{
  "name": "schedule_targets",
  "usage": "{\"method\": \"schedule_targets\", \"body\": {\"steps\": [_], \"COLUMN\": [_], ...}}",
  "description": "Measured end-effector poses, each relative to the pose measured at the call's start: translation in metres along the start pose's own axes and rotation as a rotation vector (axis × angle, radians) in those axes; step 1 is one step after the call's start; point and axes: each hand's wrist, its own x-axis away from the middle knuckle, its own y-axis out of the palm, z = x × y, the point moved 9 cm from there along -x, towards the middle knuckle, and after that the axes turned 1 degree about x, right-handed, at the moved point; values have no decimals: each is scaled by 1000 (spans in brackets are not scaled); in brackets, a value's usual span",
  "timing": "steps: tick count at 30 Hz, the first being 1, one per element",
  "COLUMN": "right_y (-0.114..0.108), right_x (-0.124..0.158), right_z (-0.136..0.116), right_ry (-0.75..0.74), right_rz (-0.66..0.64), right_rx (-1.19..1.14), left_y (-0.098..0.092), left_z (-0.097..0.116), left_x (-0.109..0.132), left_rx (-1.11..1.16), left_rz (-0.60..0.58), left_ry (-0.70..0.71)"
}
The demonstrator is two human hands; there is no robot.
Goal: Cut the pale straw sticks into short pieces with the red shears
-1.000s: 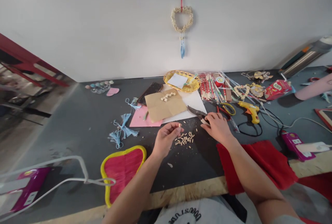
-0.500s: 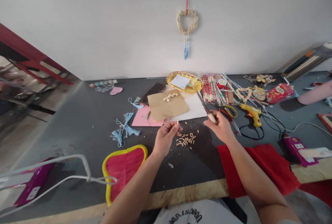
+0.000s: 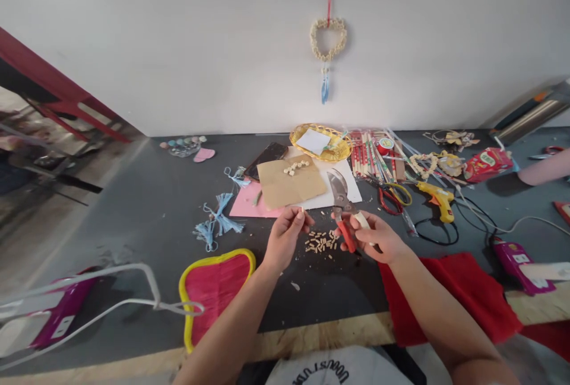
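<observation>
My left hand pinches a short pale stick between thumb and fingertips; only its tip shows. In my right hand is a pair of pruning shears with one red and one white handle, blades pointing up and away over the white paper. The blades are apart from the stick. Between and just below both hands lies a loose pile of short cut stick pieces on the dark tabletop. Beyond my left hand, a brown paper sheet carries a small cluster of pale beads.
A yellow basket, bundled red-and-white sticks, red-handled pliers and a yellow glue gun stand behind and right. Blue tassels and a yellow-edged red pad lie left. Red cloth drapes over the front edge.
The pruning shears have swung round in my right hand, so blades and both handles now show. My left hand keeps its pinch on the stick. The view has shifted slightly.
</observation>
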Motion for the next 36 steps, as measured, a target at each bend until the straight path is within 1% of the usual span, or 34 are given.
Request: {"method": "schedule_targets", "body": {"steps": [3, 6, 9, 12, 13, 15, 19, 23, 27, 36], "right_y": [-10, -16, -12, -5, -4, -1, 4, 6, 7, 12], "right_x": [1, 5, 8, 7, 6, 4, 2, 2, 3, 2], "right_z": [-9, -26, -38, -36, -33, -26, -20, -19, -19, -21], "right_ry": [-97, -224, -339, -405, -405, -388, -371, -363, -372, -383], "right_rz": [115, 199, 218, 216, 206, 179, 134, 113, 107, 127], "right_rx": [178, 520, 960, 1391, 1496, 1627, 1727, 1752, 1753, 1814], "left_y": [-1, 0, -1, -2, -3, -4, -6, -8, -11, 1], "left_z": [2, 5, 6, 5, 4, 5, 9, 18, 15, 15], "left_x": [0, 0, 0, 0, 0, -1, -1, -1, -3, 1], "left_rx": [-70, -101, -96, -78, -75, -75, -103, -248, -295, -374], "left_rz": [9, 10, 16, 21, 23, 28, 49, 63, 64, -34], "left_ry": [18, 39, 49, 41, 39, 43, 65, 127, 132, 158]}}
